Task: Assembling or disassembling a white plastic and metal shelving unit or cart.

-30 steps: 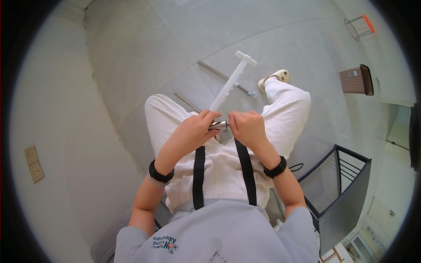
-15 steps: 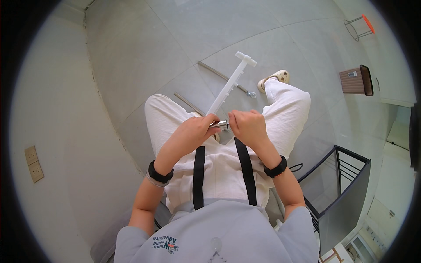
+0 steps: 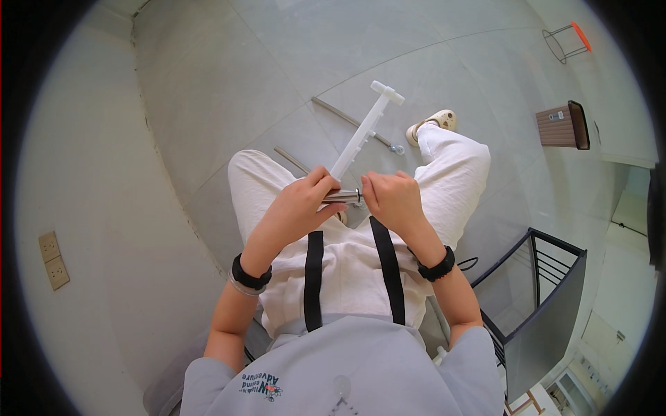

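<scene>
My left hand (image 3: 304,203) is closed round a shiny metal tube (image 3: 342,197) held crosswise between my knees. A dark ring shows at the tube's right end. Right at that end, my right hand (image 3: 393,200) is closed with its fingers curled in; what they pinch is hidden. Beyond my hands a long white plastic bar (image 3: 363,132) with short pegs and a crosspiece at its far tip slants away, its near end partly behind my left hand.
On the grey floor lie a metal rod (image 3: 342,114) with a caster (image 3: 396,149) at one end and another rod (image 3: 291,160). To the right are a black metal frame (image 3: 534,291), a brown ribbed bin (image 3: 560,126) and an orange-topped stool (image 3: 580,37). A wall stands at left.
My left hand has shifted slightly left and its fingers have risen, so more of the metal tube shows between the hands. My right hand has barely moved.
</scene>
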Demonstrator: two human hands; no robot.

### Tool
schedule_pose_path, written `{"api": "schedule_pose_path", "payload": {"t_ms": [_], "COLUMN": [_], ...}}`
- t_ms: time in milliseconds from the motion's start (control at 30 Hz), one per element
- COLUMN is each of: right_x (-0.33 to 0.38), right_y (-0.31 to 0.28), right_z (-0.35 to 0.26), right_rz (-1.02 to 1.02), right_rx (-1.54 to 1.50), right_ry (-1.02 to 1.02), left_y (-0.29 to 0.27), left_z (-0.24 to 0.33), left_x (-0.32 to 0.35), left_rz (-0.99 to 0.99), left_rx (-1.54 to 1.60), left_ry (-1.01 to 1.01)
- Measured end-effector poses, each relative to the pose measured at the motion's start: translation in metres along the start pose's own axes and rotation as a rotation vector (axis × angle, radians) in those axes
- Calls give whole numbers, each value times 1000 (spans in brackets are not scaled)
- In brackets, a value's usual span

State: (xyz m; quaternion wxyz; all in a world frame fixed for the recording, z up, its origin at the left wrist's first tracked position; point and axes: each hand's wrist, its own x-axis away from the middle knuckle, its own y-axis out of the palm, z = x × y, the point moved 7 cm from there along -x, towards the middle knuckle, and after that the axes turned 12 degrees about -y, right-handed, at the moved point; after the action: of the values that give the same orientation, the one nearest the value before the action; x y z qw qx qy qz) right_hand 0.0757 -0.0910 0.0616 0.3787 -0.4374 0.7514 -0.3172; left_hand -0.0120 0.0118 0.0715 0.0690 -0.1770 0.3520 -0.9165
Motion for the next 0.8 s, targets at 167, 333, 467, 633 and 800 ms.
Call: {"api": "schedule_pose_path", "payload": {"t_ms": [167, 333, 467, 633, 800], "right_x": [1, 3, 2, 0, 2], "right_y": [-2, 1, -1, -5, -6], "right_z": [2, 0, 0, 2, 4], "right_rz": [46, 3, 36, 47, 49], "right_rx": [52, 17, 76, 66, 79], "right_ry": [-23, -4, -41, -26, -27], "left_y": [-4, 1, 4, -1, -3], "left_z": [7, -4, -7, 0, 0], "left_x": [1, 1, 1, 6, 4], "left_rz": [51, -5, -118, -2, -17], "left_rx": [-39, -4, -47, 151, 67], "left_ry": [30, -51, -106, -29, -50]}}
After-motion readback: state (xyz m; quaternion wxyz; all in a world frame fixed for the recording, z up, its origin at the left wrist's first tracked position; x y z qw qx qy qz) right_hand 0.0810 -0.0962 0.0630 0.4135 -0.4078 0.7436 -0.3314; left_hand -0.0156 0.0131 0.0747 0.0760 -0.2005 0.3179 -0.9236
